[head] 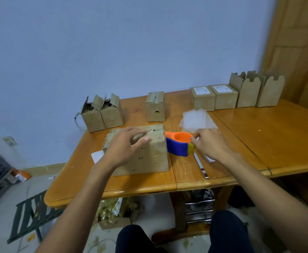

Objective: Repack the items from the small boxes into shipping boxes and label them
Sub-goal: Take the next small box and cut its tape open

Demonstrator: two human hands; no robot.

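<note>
A closed cardboard shipping box [149, 157] stands on the wooden table [259, 136] in front of me, with tape along its top seam. My left hand [125, 145] rests on the box's top, fingers spread towards the seam. Right beside the box lies an orange and blue tape dispenser [179, 146]. My right hand [209, 143] touches the dispenser's right end; its fingertips are curled there, and whether they pinch the tape end I cannot tell. A white label sheet [97, 155] peeks out at the box's left.
Two open small boxes [102, 115] stand at the back left, a taped box [155, 106] in the middle, two labelled boxes [213, 97] and several open boxes [257, 90] at the back right. Bubble wrap sheets [197, 119] lie behind the dispenser. A utility knife [201, 166] lies near the front edge.
</note>
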